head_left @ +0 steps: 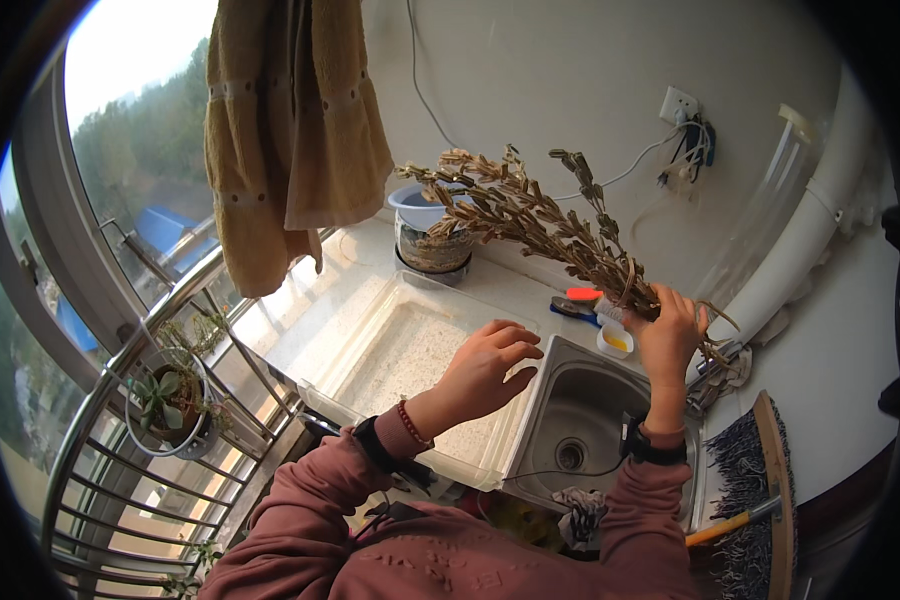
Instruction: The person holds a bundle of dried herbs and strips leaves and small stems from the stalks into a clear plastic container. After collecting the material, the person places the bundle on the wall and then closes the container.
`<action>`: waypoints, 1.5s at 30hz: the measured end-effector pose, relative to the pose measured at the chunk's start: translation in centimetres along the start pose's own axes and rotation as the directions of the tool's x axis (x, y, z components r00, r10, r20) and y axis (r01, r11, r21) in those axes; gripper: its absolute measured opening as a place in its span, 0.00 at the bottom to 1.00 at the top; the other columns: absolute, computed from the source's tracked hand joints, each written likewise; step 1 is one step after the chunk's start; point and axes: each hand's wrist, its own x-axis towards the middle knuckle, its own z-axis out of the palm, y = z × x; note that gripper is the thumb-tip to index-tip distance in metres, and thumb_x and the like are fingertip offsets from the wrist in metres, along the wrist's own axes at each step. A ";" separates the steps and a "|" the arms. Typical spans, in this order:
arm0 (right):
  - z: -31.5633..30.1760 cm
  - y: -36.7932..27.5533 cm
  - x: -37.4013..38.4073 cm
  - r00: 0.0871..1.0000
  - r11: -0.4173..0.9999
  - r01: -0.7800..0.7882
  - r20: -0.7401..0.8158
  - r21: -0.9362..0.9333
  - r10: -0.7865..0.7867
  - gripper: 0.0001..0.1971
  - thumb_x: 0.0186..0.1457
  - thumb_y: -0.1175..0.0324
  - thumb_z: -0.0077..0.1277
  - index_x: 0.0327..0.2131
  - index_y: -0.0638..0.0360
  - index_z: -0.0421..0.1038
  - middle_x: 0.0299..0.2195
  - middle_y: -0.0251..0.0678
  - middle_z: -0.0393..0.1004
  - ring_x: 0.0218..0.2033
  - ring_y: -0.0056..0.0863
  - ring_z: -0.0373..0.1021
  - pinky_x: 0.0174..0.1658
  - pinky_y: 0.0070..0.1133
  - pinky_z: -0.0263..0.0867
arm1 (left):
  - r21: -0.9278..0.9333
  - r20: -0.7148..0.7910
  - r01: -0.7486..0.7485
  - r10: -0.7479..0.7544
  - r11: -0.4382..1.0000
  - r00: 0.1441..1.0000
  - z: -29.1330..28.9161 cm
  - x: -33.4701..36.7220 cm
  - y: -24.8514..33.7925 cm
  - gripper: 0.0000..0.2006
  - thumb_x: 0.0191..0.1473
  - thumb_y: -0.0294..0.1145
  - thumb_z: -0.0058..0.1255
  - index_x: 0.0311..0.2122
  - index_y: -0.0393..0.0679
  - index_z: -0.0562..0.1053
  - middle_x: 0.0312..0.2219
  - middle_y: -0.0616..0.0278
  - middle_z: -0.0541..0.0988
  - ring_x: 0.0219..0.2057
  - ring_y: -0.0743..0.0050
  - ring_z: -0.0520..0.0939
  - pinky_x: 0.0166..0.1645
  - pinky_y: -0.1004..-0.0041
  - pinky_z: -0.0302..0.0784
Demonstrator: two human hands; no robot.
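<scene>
Two hands up over the counter, both forearms coming in from the lower edge in pink-brown sleeves, each with a dark band at the wrist. Your right hand [667, 335] is raised above the small steel sink [570, 420], forearm near vertical, fist clamped around the stem end of a bundle of dried plant stalks [530, 210]. The bundle runs up and to the left from that fist, seed heads fanning out in front of the wall and over a jar with a pale funnel-like top [432, 225] at the back of the counter; a few loose stem ends hang below your fist. Your left hand [488, 362] is empty, fingers apart and slightly curled, palm down, hovering over the rim where the white plastic tray [390, 345] meets the sink; it sits well apart from the stalks and I can't tell if it touches the rim. Behind your right hand on the counter: a small yellow-filled cup [615, 340] and an orange-handled tool [582, 295]. Mustard towel [285, 130] hangs upper left by the window, potted succulent [165, 400] on the outside rail, broom [760, 480] lower right.
</scene>
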 end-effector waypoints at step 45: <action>9.0 -13.0 -4.9 0.878 -0.226 -0.479 0.453 0.848 -0.156 0.36 0.50 0.67 0.64 0.59 0.60 0.55 0.53 0.34 0.65 0.54 0.23 0.63 0.57 0.23 0.61 | -0.858 0.046 0.189 -0.295 0.477 0.954 0.1 3.1 -7.8 0.54 0.40 0.48 0.71 0.65 0.37 0.49 0.56 0.56 0.66 0.55 0.69 0.69 0.60 0.69 0.66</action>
